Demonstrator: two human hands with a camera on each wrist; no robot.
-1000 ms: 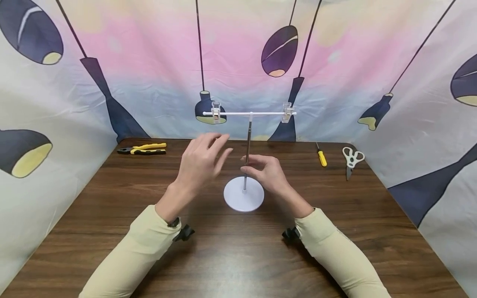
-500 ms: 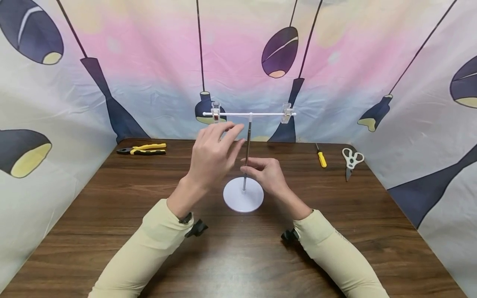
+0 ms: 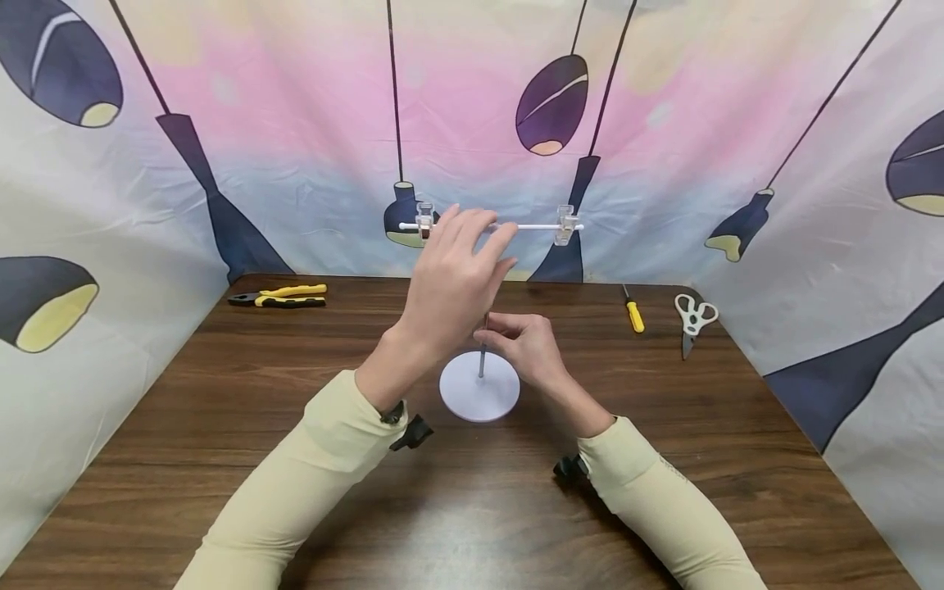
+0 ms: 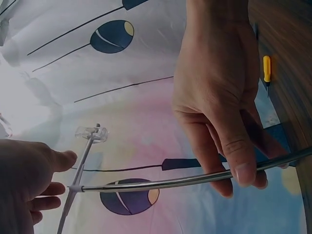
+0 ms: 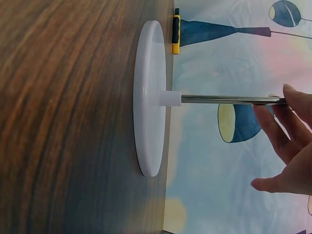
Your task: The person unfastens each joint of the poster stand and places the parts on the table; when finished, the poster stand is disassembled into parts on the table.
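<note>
A white tabletop clip stand rises from a round base [image 3: 465,403] at mid-table. Its thin metal pole [image 4: 146,185] carries a white crossbar [image 3: 537,227] with a clear clip [image 3: 565,225] near either end. My right hand [image 3: 533,348] pinches the pole between thumb and fingers, a little above the base. Beside the crossbar's middle joint [image 4: 76,188], my left hand [image 3: 453,283] has its fingers loosely bent and spread from the thumb. Whether it touches the joint I cannot tell. In the head view this hand covers the upper pole and part of the crossbar.
Yellow-black pliers [image 3: 279,296] lie at the back left of the brown wooden table [image 3: 472,508]. A yellow screwdriver [image 3: 633,315] and white-handled scissors [image 3: 692,321] lie at the back right. Printed cloth [image 3: 310,123] hangs behind and at the sides.
My left hand has moved up and to the right, from beside the pole to the middle of the crossbar. My right hand keeps its pinch on the pole, and the stand has stayed put.
</note>
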